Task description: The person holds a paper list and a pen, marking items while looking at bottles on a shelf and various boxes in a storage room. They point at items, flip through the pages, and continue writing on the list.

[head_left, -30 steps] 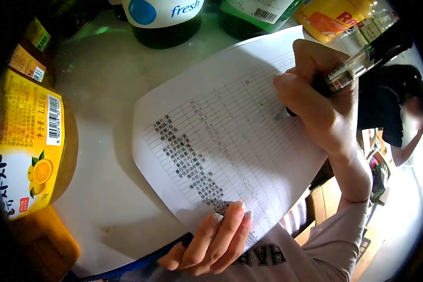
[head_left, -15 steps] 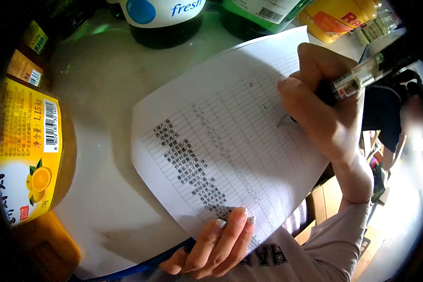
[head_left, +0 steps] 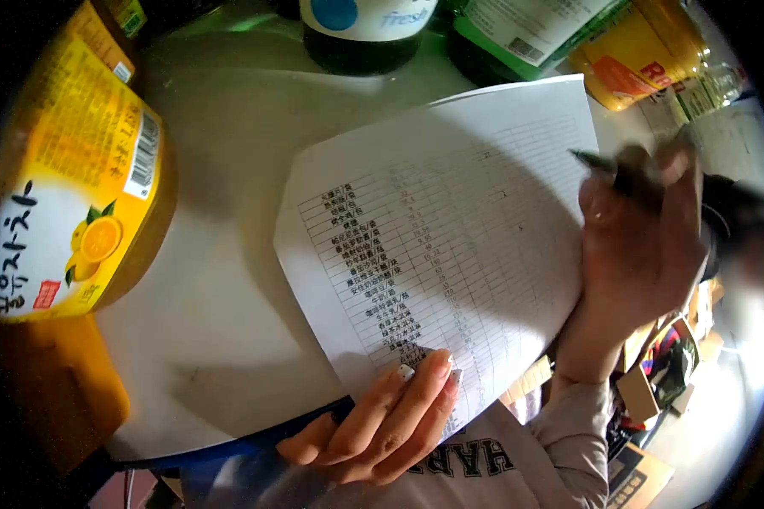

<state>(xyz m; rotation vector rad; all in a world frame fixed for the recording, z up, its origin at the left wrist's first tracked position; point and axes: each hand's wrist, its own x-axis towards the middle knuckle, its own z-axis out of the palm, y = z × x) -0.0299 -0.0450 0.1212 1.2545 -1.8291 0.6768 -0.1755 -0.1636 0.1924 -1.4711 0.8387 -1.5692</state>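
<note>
A white sheet of paper [head_left: 335, 293] printed with a table lies slanted on the pale tabletop, another sheet edge showing beneath it. A few small handwritten marks stand in its right-hand columns. My left hand [head_left: 382, 428] rests on the lower edge of the sheet, fingers stretched out and lying on the print. Over the right edge of the paper, my right hand [head_left: 641, 242] is closed round a dark pen [head_left: 598, 163]. Its tip points left and is raised off the page; the hand is slightly blurred.
A yellow citrus-labelled jar [head_left: 81, 212] stands at the left. Along the back are a white-labelled bottle [head_left: 365, 42], a green bottle [head_left: 492, 51], a yellow-orange jar [head_left: 637, 59] and a clear glass jar [head_left: 713, 89]. Open cardboard boxes [head_left: 641, 394] sit below at the right.
My right hand has lifted the pen off the page and moved right. One more small mark shows in the column. The left hand stays on the sheet; the view has shifted.
</note>
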